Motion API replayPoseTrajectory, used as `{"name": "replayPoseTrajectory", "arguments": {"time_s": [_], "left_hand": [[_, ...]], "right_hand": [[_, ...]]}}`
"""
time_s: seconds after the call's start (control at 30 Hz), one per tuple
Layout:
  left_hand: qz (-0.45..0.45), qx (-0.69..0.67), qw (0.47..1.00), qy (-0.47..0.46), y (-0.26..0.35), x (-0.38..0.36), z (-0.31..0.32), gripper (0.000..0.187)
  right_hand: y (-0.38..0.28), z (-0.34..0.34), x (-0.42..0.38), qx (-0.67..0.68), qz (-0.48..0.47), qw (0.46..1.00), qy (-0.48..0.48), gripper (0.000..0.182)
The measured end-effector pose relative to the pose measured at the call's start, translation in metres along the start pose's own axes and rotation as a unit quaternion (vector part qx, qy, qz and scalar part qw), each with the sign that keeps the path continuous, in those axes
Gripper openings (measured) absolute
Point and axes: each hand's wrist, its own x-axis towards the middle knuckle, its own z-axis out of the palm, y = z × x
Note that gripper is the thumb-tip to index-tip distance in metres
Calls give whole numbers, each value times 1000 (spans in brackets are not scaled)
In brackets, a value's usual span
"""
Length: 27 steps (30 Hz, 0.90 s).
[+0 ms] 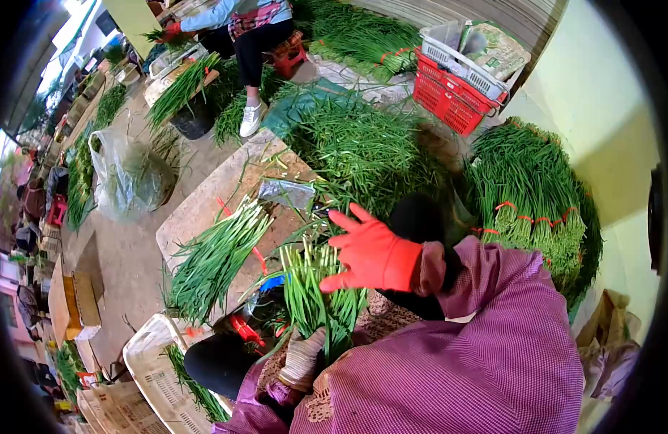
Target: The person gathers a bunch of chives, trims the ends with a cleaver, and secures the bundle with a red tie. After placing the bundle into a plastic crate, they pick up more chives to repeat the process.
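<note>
At the lower middle of the frame, our left hand (303, 359) is closed round the leafy part of a stalk bunch (301, 289), probably so the stems stand clear above. Our right hand (374, 253) is spread wide over the bunch's right side; we cannot tell whether it touches. The stalks look slender and bright green, paler at their upper ends.

A wide view is taken from head height, directed forward and down; the fingers (340, 281) of the right hand (379, 254) are seen close, the floor (121, 278) farther beyond them.
</note>
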Motion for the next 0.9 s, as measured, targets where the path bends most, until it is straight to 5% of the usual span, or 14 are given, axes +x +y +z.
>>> {"name": "replayPoseTrajectory", "arguments": {"time_s": [0.13,0.4,0.47,0.63,0.7,0.77,0.9], "left_hand": [[-29,-68,997,8,5,-2,3,32],[-92,-107,989,38,19,-3,12,26],[-128,-106,985,47,14,0,4,27],[-107,-47,992,42,15,-7,4,41],[-105,-54,993,26,4,0,-6,41],[-69,-98,993,7,7,-2,4,38],[-128,-141,981,19,30,-14,19,39]], "right_hand": [[-13,44,-15,-62,40,997,-11,72],[1,66,-6,57,66,994,69,21],[22,42,11,-198,112,972,64,18],[57,-15,25,-227,186,886,359,18],[21,-24,19,-35,65,951,301,21],[-11,-2,16,46,-31,984,169,47],[-30,53,1,28,-16,997,71,57]]}}
